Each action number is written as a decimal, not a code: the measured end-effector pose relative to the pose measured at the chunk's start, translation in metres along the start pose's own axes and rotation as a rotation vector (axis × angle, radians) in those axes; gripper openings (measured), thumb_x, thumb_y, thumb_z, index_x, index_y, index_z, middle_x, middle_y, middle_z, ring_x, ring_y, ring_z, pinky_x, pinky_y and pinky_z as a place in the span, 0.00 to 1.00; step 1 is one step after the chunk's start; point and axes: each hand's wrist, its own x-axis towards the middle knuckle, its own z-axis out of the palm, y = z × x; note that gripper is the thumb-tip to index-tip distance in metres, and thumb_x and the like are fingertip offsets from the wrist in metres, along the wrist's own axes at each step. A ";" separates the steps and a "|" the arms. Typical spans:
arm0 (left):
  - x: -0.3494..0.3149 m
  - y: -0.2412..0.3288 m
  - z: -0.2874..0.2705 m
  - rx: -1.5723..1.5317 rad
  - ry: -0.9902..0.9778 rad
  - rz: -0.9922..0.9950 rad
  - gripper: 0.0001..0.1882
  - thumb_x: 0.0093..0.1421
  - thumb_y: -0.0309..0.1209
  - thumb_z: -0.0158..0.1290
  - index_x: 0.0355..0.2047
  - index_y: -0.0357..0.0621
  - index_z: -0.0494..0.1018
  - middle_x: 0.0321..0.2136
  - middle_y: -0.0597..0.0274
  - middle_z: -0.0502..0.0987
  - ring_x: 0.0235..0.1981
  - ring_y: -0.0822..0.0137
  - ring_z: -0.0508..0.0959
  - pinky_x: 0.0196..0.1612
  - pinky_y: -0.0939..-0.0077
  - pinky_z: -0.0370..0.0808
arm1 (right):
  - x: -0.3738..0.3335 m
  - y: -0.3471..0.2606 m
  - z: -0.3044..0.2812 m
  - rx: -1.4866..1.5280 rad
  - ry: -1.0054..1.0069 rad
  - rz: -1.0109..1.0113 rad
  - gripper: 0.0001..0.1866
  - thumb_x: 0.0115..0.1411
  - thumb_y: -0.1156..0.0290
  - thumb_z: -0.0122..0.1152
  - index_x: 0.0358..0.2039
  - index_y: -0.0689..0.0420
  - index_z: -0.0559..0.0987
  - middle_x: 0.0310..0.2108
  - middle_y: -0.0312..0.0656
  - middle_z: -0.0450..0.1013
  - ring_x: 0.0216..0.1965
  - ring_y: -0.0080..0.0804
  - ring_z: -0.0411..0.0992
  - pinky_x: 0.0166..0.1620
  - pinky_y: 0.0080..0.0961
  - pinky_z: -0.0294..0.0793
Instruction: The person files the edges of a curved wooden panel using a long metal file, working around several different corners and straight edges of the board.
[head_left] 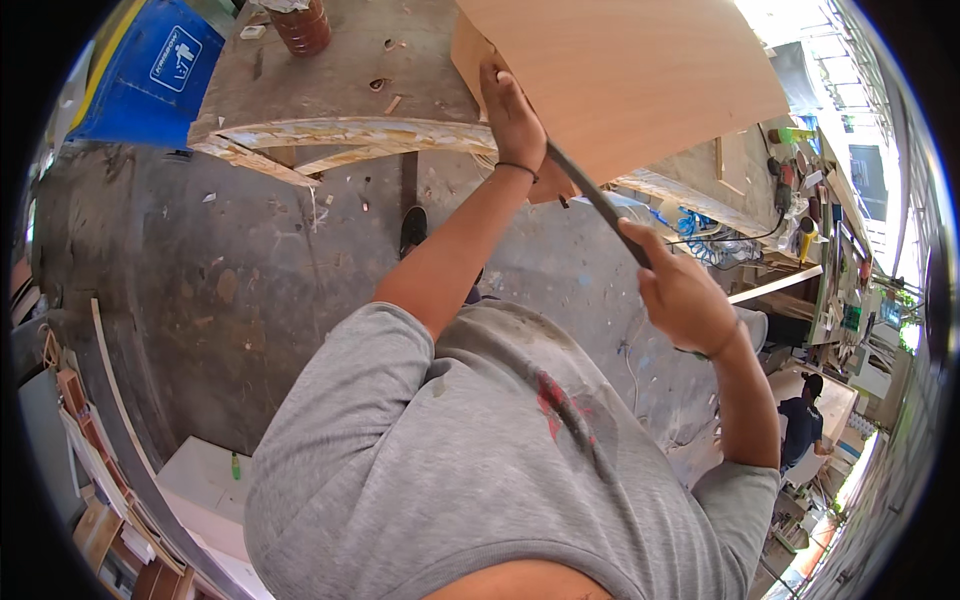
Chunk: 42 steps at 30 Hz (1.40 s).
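A long, narrow dark-grey flat bar [595, 195], shaped like a file, slants from upper left to lower right along the edge of a light-brown wooden panel [640, 80]. My right hand [685, 300] is closed round its lower end. At the upper end, my left hand [517, 125] grips the bar against the panel's near left edge, with the thumb lying along the top. What the left fingertips touch is partly hidden. The panel rests on the workbench [350, 85] and overhangs its front edge.
A reddish-brown tub [300, 28] and wood scraps lie on the bench, beside a blue bin [150, 75]. At right, a power tool [785, 185] and blue hose [700, 225] sit among clutter. Another person [800, 425] works at lower right. Boards [95, 490] lean at lower left.
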 end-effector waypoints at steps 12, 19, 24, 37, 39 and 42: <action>0.000 -0.041 -0.013 0.712 -0.279 0.676 0.31 0.71 0.36 0.36 0.67 0.35 0.40 0.65 0.35 0.50 0.67 0.40 0.49 0.67 0.52 0.48 | -0.023 -0.003 -0.002 0.050 -0.011 0.088 0.30 0.59 0.75 0.46 0.63 0.52 0.58 0.26 0.58 0.74 0.30 0.58 0.74 0.37 0.52 0.70; -0.009 -0.048 -0.072 0.469 -0.539 0.420 0.38 0.66 0.47 0.45 0.68 0.43 0.46 0.69 0.44 0.45 0.70 0.45 0.45 0.68 0.45 0.42 | -0.008 0.047 0.077 0.081 -0.122 0.058 0.36 0.51 0.73 0.52 0.64 0.47 0.60 0.30 0.56 0.76 0.35 0.57 0.75 0.39 0.48 0.73; 0.052 0.033 -0.051 0.709 -1.469 1.022 0.26 0.67 0.47 0.43 0.52 0.35 0.70 0.55 0.46 0.71 0.61 0.42 0.65 0.66 0.47 0.53 | -0.071 0.067 0.118 0.271 -0.174 0.204 0.37 0.50 0.77 0.51 0.64 0.48 0.61 0.34 0.56 0.76 0.38 0.55 0.76 0.40 0.47 0.73; 0.079 0.059 0.004 0.372 -1.929 1.239 0.13 0.55 0.32 0.57 0.36 0.34 0.77 0.43 0.51 0.76 0.49 0.46 0.74 0.50 0.53 0.73 | -0.125 0.038 0.200 0.666 0.088 0.467 0.34 0.53 0.77 0.48 0.64 0.50 0.60 0.28 0.55 0.76 0.29 0.51 0.76 0.33 0.44 0.73; 0.073 0.064 0.007 0.335 -1.950 1.206 0.11 0.55 0.31 0.57 0.35 0.34 0.77 0.42 0.51 0.76 0.49 0.46 0.74 0.50 0.53 0.73 | -0.123 0.033 0.199 0.659 0.112 0.482 0.34 0.54 0.76 0.48 0.64 0.50 0.60 0.28 0.55 0.76 0.29 0.51 0.76 0.33 0.44 0.74; 0.065 0.071 0.006 0.288 -1.970 1.143 0.10 0.55 0.28 0.57 0.35 0.35 0.77 0.41 0.51 0.76 0.48 0.46 0.75 0.49 0.53 0.73 | -0.122 0.024 0.193 0.671 0.133 0.496 0.34 0.55 0.74 0.49 0.65 0.50 0.59 0.28 0.56 0.76 0.30 0.54 0.76 0.35 0.45 0.73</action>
